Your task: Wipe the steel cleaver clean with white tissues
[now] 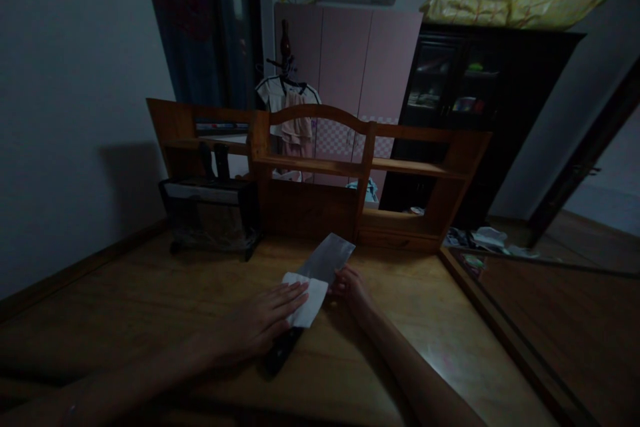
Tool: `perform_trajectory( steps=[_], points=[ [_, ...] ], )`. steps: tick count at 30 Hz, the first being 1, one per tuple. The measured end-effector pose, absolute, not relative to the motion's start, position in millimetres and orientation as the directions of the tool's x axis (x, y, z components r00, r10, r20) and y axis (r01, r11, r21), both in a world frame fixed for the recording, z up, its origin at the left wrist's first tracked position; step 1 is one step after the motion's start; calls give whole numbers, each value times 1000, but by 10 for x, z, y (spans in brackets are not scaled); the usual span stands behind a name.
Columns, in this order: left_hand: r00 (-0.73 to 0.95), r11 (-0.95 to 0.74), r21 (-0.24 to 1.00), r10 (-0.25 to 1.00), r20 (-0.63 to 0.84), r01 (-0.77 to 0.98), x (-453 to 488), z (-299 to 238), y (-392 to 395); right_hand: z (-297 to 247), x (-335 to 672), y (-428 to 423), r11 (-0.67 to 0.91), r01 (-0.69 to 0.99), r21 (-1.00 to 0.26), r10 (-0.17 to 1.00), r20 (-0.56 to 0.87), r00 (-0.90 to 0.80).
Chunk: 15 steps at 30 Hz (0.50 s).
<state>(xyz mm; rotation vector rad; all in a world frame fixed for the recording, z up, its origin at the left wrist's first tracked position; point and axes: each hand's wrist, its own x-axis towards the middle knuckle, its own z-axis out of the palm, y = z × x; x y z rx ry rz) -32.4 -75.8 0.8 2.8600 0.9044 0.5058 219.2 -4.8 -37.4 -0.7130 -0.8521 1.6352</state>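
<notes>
– In the head view, where is the knife [320, 263] seen?
– It is seen over the desk [400, 293], between the two hands, with its black handle [281, 352] turned toward the person and its broad blade [334, 252] pointed away and to the right; whether the blade is lifted off the desk cannot be told
– How is the grip of the left hand [267, 313] set?
– It is laid out with fingers extended over a white sheet [313, 301], by which the part of the blade nearest the handle is covered
– And the right hand [353, 288]?
– Its fingers are curled against the blade's right edge; whether that edge is pinched cannot be told
– What is placed behind?
– A knife holder [220, 220] is stood at the back left, before a wooden shelf unit [310, 210]
</notes>
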Motion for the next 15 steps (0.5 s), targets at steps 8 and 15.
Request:
perform_trajectory(
  steps=[8, 15],
  points=[
    [759, -801, 231, 598, 258, 552, -286, 26, -778, -403, 2198, -50, -128, -516, -847, 982, -34, -187],
    [832, -861, 287, 492, 257, 421, 28, 183, -535, -378, 2170, -63, -87, -549, -831, 991, -15, -135]
  ],
)
